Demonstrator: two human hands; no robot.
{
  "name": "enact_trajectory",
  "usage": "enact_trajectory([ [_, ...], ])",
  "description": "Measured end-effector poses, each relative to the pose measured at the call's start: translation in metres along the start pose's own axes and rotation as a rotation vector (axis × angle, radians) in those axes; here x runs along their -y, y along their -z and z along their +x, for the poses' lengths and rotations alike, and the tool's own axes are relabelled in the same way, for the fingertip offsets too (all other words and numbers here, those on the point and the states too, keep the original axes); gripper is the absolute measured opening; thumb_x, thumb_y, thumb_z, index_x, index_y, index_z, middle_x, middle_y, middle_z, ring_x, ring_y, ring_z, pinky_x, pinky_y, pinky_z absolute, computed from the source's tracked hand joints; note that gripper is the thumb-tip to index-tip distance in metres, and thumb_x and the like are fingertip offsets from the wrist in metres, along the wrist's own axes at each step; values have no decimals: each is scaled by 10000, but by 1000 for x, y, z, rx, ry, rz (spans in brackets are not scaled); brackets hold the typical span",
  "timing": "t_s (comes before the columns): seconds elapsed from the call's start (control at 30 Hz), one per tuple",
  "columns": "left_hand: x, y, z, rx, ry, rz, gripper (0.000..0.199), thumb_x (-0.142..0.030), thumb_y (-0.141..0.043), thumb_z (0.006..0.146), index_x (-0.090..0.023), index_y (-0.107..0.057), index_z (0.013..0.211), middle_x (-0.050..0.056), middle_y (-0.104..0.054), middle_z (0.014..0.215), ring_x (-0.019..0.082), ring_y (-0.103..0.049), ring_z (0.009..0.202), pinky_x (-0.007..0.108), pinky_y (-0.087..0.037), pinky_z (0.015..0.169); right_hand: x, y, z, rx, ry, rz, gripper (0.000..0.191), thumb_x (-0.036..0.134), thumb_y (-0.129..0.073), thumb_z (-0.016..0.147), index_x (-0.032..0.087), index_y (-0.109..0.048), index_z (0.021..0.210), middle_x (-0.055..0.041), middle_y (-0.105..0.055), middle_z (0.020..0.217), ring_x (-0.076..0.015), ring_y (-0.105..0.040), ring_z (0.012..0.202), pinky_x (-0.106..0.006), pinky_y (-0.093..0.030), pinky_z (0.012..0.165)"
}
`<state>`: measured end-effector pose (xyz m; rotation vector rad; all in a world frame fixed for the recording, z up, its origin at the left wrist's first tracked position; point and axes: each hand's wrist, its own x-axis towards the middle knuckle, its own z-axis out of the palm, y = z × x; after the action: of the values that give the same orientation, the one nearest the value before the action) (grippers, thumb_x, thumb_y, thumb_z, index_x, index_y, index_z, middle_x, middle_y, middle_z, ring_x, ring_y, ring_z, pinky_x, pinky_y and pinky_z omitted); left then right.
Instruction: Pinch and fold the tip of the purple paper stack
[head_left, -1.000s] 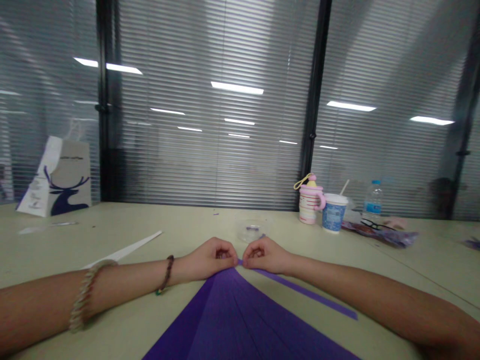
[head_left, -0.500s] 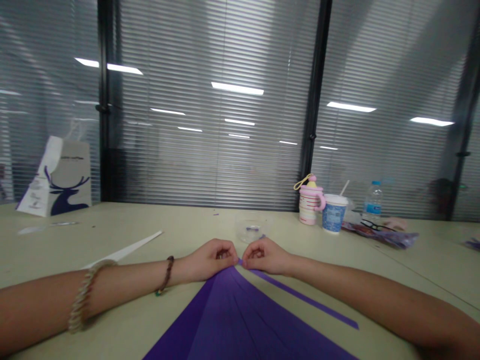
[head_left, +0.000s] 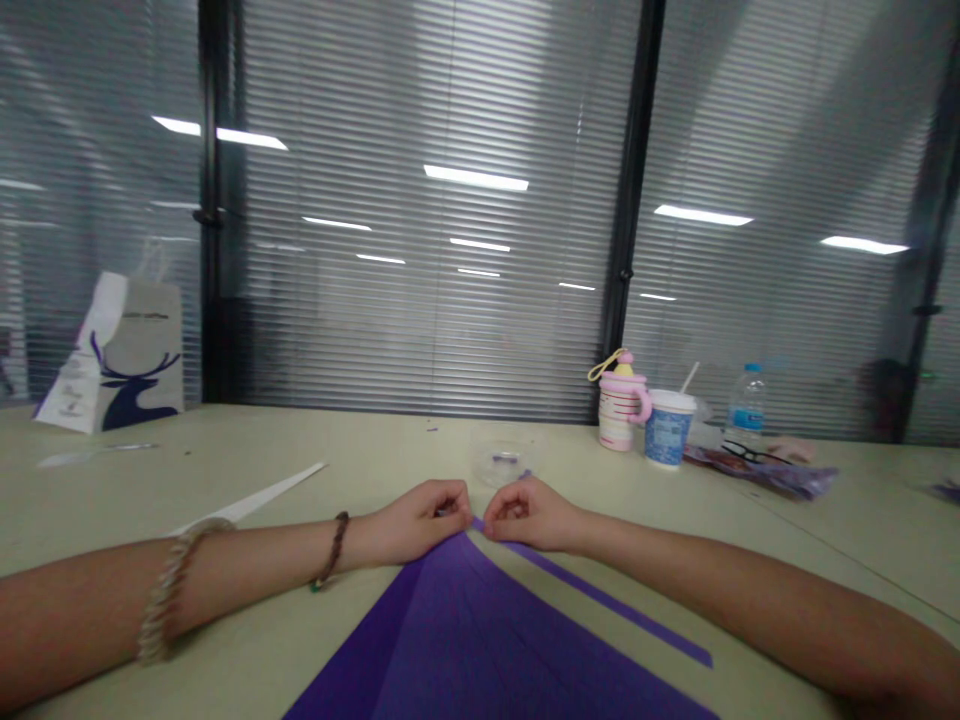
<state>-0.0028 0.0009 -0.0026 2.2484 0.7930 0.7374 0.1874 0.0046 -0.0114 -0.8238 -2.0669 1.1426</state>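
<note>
A purple sheet [head_left: 480,640] spreads in front of the person on the pale table [head_left: 375,440], narrowing to a tip at its far end; its near end runs out of my view. At that tip, the left hand [head_left: 424,522] has its fingers drawn close in a pinch on the purple material. The right hand [head_left: 534,515], just beside the tip, has thumb and fingertip nearly together on a narrow purple strip [head_left: 615,602].

The strip slants along the sheet's right side, with bare table between the two. So, as I judge it, most of the strip's length already stands apart from the sheet. What is left seems to be the short stretch at the tip, where a bit of purple shows between the hands. From here I can't tell whether strip and sheet are joined there.

Just beyond the sheet's tip sits a clear tub [head_left: 504,465] with a purple scrap in it. A white paper [head_left: 274,493] lies off to the sheet's left, behind the left forearm, touched by neither hand's fingers.
</note>
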Motion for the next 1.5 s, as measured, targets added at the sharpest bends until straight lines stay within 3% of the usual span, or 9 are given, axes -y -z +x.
enact_trajectory([
  [0.23,0,-2,1,-28,31,35,293,-395,-463,756,-111,-478,681,-32,-440,572,71,-386,532,162,-299,479,-7,2,2,-4,29,63,280,351,-647,578,110,-624,720,12,-565,581,-54,-464,501,-191,-367,513],
  [0.43,-7,-2,-4,-110,-77,141,176,-312,-485,756,-138,-500,781,-10,-492,699,86,-452,624,149,-328,488,-6,2,2,2,13,106,263,328,-661,567,109,-628,708,8,-581,595,-59,-489,519,-203,-384,552],
  [0.57,-11,-1,-5,-142,-126,187,128,-252,-487,761,-131,-521,738,-7,-525,675,92,-482,639,173,-362,555,-6,3,2,-8,20,104,253,321,-661,570,116,-628,715,9,-583,602,-58,-493,519,-206,-390,555],
  [0.87,-11,1,-4,-206,-85,184,178,-279,-534,729,-118,-610,728,10,-588,639,95,-491,593,169,-354,528,-4,2,2,-18,21,131,280,307,-683,538,111,-620,727,12,-572,587,-57,-493,513,-196,-386,533],
  [1.3,-3,-1,-1,-112,54,47,291,-357,-559,692,-110,-683,785,19,-607,544,50,-364,401,155,-216,384,-9,1,4,-69,3,75,246,301,-675,551,106,-609,684,-8,-590,590,-74,-516,523,-202,-391,528],
  [1.5,0,-1,1,-113,60,-9,261,-330,-578,679,-106,-690,754,39,-650,620,79,-463,473,156,-302,433,-7,-2,7,-142,-40,-4,216,280,-672,543,102,-593,634,-9,-579,552,-74,-503,487,-194,-377,483],
])
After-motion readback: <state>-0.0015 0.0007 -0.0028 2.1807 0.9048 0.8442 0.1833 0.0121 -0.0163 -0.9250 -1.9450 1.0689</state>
